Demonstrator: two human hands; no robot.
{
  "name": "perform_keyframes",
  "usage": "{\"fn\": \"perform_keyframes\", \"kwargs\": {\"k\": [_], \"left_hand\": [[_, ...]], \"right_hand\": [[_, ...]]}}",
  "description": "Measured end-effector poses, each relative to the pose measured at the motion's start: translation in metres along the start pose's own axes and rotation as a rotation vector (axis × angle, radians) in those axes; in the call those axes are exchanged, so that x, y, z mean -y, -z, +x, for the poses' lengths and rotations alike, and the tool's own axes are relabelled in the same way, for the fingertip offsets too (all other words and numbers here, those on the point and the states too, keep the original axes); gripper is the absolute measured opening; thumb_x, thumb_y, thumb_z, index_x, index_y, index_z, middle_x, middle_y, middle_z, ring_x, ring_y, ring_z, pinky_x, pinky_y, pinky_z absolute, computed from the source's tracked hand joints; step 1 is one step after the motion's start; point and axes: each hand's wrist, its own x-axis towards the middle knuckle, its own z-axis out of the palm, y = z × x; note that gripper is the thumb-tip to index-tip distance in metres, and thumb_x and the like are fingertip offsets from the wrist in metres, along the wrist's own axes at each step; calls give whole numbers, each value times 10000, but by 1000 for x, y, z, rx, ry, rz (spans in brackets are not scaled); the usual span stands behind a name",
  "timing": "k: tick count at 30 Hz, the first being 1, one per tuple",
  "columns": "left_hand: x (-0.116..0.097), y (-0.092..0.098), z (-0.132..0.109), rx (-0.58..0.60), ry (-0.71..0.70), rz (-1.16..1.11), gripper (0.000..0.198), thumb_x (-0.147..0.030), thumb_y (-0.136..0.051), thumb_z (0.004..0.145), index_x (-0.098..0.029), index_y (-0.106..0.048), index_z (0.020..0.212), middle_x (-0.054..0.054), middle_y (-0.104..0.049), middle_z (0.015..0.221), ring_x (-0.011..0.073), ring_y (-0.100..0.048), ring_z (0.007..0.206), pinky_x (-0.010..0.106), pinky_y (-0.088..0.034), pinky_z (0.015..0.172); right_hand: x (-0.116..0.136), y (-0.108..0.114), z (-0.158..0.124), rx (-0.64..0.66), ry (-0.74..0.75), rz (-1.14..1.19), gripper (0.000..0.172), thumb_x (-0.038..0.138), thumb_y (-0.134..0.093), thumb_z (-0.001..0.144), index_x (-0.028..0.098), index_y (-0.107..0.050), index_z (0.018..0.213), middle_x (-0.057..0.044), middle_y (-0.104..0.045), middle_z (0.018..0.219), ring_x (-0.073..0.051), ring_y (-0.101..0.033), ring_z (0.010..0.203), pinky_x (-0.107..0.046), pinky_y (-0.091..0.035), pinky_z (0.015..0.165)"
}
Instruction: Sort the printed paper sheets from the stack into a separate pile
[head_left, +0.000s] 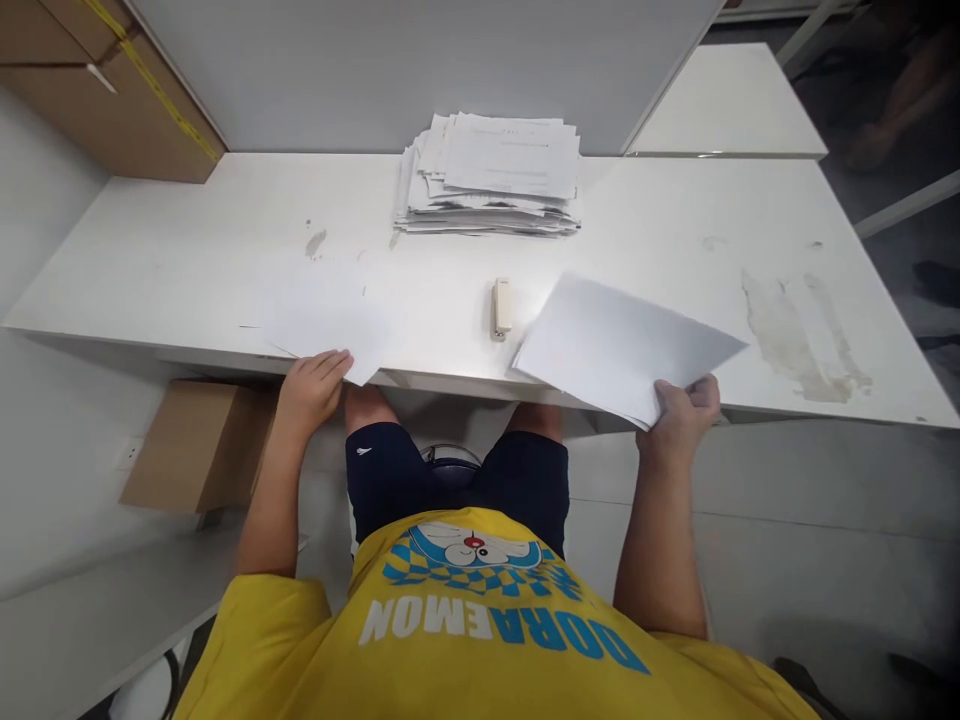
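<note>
"One view, the head camera: how is the right hand [681, 408] holding those white paper sheets [622, 335]?"

"Its grip is closed on them, thumb on top, along the edge nearest the body. That corner juts past the front of the table [187, 260], which probably makes it easy to get fingers underneath. Layered edges suggest more than one sheet."

"And the left hand [319, 385]?"

"Its fingers lie over the near edge of another white sheet [330, 320], whose corner also overhangs the table. The thumb is hidden, so I can't tell whether that grip is pinching or merely resting."

"Why is the cream stapler [502, 308] between them?"

"Perhaps for reach: it stands just beside the right-hand sheets, near the middle, and neither hand touches it."

"Then the paper stack [510, 160]?"

"Farther back, by the grey partition [412, 70], its layers uneven. I'd guess it sits there to leave working room in front. The cardboard box [97, 90] is off in the far left corner."
</note>
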Motion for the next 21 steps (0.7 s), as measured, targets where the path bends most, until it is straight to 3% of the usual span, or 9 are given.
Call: {"fn": "perform_keyframes", "kwargs": {"k": [2,5,8,11,13,16,21], "left_hand": [[8,-2,-6,-126,106,-9,336,-324,-483,915,-247,-731,1129,138,-752,1154,309,-684,1146,483,-487,992],[18,-3,1,-404,375,-16,296,-397,-531,908,-196,-730,996,166,-746,1001,328,-700,1037,494,-500,956],[26,2,23,-704,660,-55,284,-434,-556,909,-181,-667,844,140,-694,879,311,-677,984,487,-508,954],[29,0,49,-871,781,-134,219,-381,-572,908,-170,-620,872,116,-681,921,277,-654,997,455,-516,969],[29,-8,61,-872,779,-208,206,-338,-534,933,-154,-614,978,127,-694,1024,261,-654,1043,431,-512,994],[30,-24,69,-757,759,-263,261,-335,-510,944,-135,-629,1064,154,-702,1121,271,-655,1115,422,-497,1030],[36,-34,69,-627,761,-211,323,-374,-546,907,-121,-685,1052,181,-725,1095,325,-665,1117,473,-493,1025]], "right_hand": [[5,-1,-2,-56,38,35,512,391,-506,671,300,-526,1174,-81,-617,1117,-360,-614,1142,-534,-555,894],[26,-10,3,-94,106,77,546,359,-474,703,357,-520,1247,-84,-623,1198,-371,-600,1191,-554,-538,943],[53,-30,13,-93,174,103,532,337,-477,713,352,-554,1239,-94,-646,1177,-365,-607,1193,-531,-536,968],[75,-56,20,-50,206,113,513,319,-477,728,319,-564,1234,-114,-650,1163,-353,-598,1212,-502,-546,960],[84,-74,24,-23,227,88,498,322,-456,758,310,-554,1245,-116,-644,1163,-341,-595,1216,-491,-556,937],[92,-107,39,14,276,70,477,348,-408,807,292,-527,1266,-102,-628,1131,-304,-609,1197,-473,-561,921],[97,-181,108,94,364,24,438,393,-361,890,200,-523,1248,-111,-578,1123,-256,-619,1117,-410,-545,877]]}}
